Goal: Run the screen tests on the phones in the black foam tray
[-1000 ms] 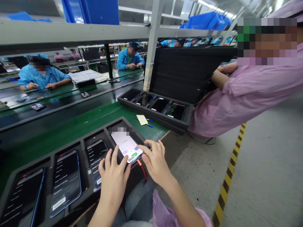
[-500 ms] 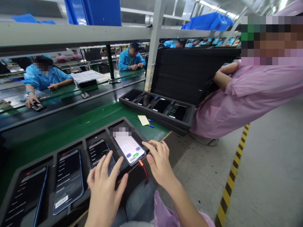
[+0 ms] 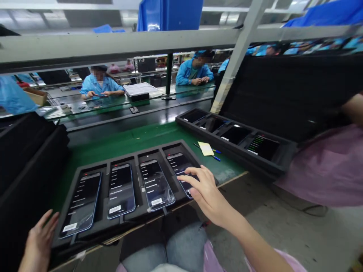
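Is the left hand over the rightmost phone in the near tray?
No, the left hand is by the left end of the near tray, while the right hand is over the rightmost phone.

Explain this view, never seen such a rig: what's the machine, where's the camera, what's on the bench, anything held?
There is no machine: these are a person's bare hands, seen from a camera worn on the head, looking forward and down. On the green surface sits a black foam tray with four phones, one per slot. The right hand is over the rightmost phone; the left hand is by the tray's left end. Neither visibly holds anything; exact contact is unclear. Beyond lie yellow paper and pens.
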The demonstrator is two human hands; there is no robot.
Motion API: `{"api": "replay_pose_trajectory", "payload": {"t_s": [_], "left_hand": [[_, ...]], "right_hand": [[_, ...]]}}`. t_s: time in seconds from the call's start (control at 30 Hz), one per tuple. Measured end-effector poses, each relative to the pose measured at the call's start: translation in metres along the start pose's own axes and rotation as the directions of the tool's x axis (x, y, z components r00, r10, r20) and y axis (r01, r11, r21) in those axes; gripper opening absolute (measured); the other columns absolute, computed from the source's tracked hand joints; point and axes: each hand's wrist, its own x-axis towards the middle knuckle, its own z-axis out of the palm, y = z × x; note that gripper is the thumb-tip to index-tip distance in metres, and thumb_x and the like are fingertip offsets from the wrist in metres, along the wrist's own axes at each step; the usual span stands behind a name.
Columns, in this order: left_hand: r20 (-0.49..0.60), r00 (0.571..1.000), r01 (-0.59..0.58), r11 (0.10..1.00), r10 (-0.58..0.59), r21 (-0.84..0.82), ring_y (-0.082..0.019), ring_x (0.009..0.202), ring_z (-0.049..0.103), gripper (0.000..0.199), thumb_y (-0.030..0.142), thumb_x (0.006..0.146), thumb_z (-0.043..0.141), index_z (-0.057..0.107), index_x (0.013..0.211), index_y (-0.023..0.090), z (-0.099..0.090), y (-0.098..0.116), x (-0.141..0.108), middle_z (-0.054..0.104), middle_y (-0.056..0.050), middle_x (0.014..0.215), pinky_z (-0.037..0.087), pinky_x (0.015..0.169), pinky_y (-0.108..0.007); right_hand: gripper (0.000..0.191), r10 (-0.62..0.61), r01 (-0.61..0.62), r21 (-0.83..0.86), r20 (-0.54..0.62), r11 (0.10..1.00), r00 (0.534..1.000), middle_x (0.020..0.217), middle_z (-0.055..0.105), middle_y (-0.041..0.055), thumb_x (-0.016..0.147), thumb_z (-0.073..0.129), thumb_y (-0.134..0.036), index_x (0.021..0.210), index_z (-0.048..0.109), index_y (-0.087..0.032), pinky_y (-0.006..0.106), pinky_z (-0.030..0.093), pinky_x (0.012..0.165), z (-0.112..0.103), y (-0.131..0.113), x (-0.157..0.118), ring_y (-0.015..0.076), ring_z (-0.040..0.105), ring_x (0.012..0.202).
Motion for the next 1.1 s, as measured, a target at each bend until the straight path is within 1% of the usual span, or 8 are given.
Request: {"api": "replay_pose_trajectory", "payload": {"t_s": [0.07,0.17,0.4,0.47,0.6,0.7,0.9,1.1], "left_hand": [[0.093,0.985,0.163,0.964,-0.146,-0.209,-0.032,0.122,0.043,0.078,0.072,0.066,0.047,0.039,0.133,0.033,0.014,0.008,-0.008,0.057,0.002,0.125,0.040,0.099,-0.048],[0.097,0.977,0.208,0.938,-0.188,-0.276,-0.028,0.116,0.050,0.074,0.069,0.066,0.050,0.040,0.132,0.036,0.023,0.011,-0.025,0.058,0.001,0.124,0.043,0.096,-0.042],[0.175,0.984,0.036,0.988,-0.009,-0.151,-0.025,0.133,0.028,0.065,0.056,0.078,0.044,0.031,0.137,0.031,0.022,-0.021,-0.065,0.027,0.000,0.148,0.029,0.107,-0.040],[0.152,0.988,0.012,0.994,0.004,-0.109,-0.024,0.134,0.027,0.063,0.051,0.079,0.043,0.032,0.136,0.028,0.026,-0.018,-0.059,0.029,-0.004,0.148,0.024,0.109,-0.040],[0.106,0.992,0.079,0.992,-0.068,-0.101,-0.026,0.131,0.034,0.068,0.037,0.075,0.047,0.024,0.138,0.027,0.035,-0.004,-0.033,0.029,-0.012,0.146,0.034,0.103,-0.042],[0.109,0.993,0.051,0.993,-0.040,-0.103,-0.025,0.132,0.030,0.073,0.031,0.073,0.053,0.021,0.139,0.030,0.041,-0.002,-0.023,0.027,-0.011,0.147,0.033,0.104,-0.040],[0.122,0.993,0.022,0.992,-0.007,-0.124,-0.025,0.132,0.031,0.083,0.029,0.069,0.058,0.016,0.140,0.031,0.044,-0.007,-0.024,0.026,-0.011,0.146,0.033,0.104,-0.040],[0.090,0.994,0.082,0.982,-0.068,-0.172,-0.025,0.132,0.032,0.074,0.033,0.073,0.052,0.020,0.140,0.029,0.044,0.005,-0.030,0.028,-0.010,0.146,0.027,0.107,-0.040]], "right_hand": [[0.052,-0.045,0.045,-0.003,0.018,0.999,0.999,0.111,0.053,0.0092,0.094,0.016,-0.048,0.114,0.059,-0.026,0.054,0.025,0.105,0.003,-0.008,0.005,0.0234,0.046,0.110],[0.049,-0.110,0.110,0.007,0.025,0.994,0.994,0.113,0.053,0.0097,0.094,0.019,-0.045,0.115,0.059,-0.026,0.053,0.027,0.104,0.015,-0.022,0.007,0.0241,0.046,0.111],[0.046,-0.240,0.234,0.089,0.069,0.968,0.968,0.112,0.052,0.0104,0.095,0.021,-0.043,0.114,0.059,-0.026,0.054,0.029,0.102,0.059,-0.060,0.025,0.0243,0.046,0.110],[0.047,-0.260,0.253,0.087,0.070,0.963,0.963,0.111,0.052,0.0106,0.095,0.020,-0.043,0.113,0.059,-0.025,0.055,0.027,0.103,0.067,-0.069,0.032,0.0245,0.045,0.110],[0.045,-0.281,0.280,0.030,0.114,0.960,0.953,0.113,0.051,0.0110,0.095,0.021,-0.042,0.112,0.060,-0.025,0.056,0.023,0.104,0.071,-0.077,0.035,0.0248,0.044,0.112],[0.044,-0.282,0.286,-0.002,0.156,0.958,0.947,0.115,0.051,0.0105,0.095,0.021,-0.041,0.113,0.059,-0.026,0.055,0.022,0.105,0.069,-0.075,0.032,0.0243,0.043,0.115],[0.042,-0.220,0.230,-0.038,0.185,0.972,0.958,0.115,0.052,0.0096,0.095,0.024,-0.040,0.113,0.060,-0.028,0.054,0.022,0.106,0.070,-0.071,0.035,0.0232,0.043,0.115],[0.039,-0.155,0.190,-0.089,0.306,0.978,0.939,0.119,0.052,0.0119,0.094,0.030,-0.041,0.109,0.063,-0.026,0.056,0.024,0.105,0.073,-0.079,0.045,0.0248,0.042,0.118]]}}
